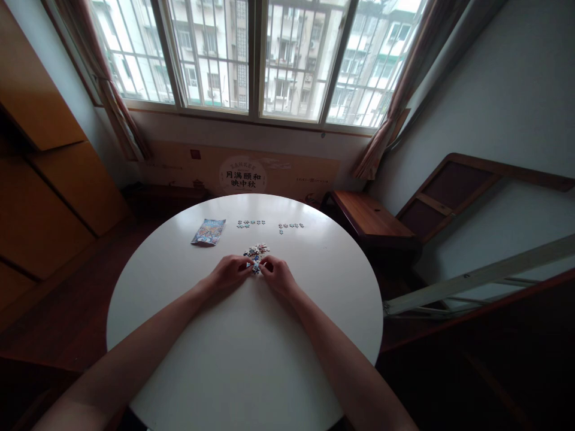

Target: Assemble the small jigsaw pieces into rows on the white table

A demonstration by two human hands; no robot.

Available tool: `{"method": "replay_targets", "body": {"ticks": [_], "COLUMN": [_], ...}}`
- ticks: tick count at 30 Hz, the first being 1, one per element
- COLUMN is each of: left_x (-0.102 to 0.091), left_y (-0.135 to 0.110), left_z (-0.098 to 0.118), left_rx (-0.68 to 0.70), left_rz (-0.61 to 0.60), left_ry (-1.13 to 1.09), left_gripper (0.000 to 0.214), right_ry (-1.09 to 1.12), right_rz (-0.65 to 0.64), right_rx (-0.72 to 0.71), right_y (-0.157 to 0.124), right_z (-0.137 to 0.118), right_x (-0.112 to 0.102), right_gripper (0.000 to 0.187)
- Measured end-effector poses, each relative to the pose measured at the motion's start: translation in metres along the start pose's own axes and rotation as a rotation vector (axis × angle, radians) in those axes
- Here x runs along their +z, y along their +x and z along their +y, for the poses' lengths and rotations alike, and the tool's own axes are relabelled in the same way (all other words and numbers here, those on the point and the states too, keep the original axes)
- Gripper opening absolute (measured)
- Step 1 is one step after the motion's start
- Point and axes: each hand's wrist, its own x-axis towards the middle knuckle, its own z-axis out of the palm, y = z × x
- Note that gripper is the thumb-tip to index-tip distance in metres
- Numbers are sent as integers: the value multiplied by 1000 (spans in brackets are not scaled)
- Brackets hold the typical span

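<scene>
A loose heap of jigsaw puzzle pieces [257, 248] lies near the middle of the white round table [251, 347]. At its near edge my left hand [232, 270] comes in from the left, thumb and fingers pinched on a small puzzle piece. My right hand [279, 273] faces it from the other side, its fingers also closed in a pinch on a piece. Blue and white pieces [256, 269] show between the two sets of fingertips. Which exact piece each hand grips is too small to tell.
Beyond the heap, puzzle pieces stand in short rows, one group [250, 223] at centre and another [291, 226] to the right. A colourful picture sheet or packet [209, 232] lies to the left. A wooden bench [372, 214] stands behind the table at right, below the barred window [291, 60].
</scene>
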Motion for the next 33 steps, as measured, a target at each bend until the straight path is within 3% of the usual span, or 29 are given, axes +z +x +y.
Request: {"method": "replay_targets", "body": {"ticks": [33], "left_x": [0], "left_y": [0], "left_z": [1], "left_rx": [2], "left_rz": [5], "left_ry": [18], "left_gripper": [23], "right_ry": [-13], "right_rz": [-2], "right_rx": [7], "right_y": [0], "right_z": [-1], "right_x": [-1], "right_gripper": [12]}}
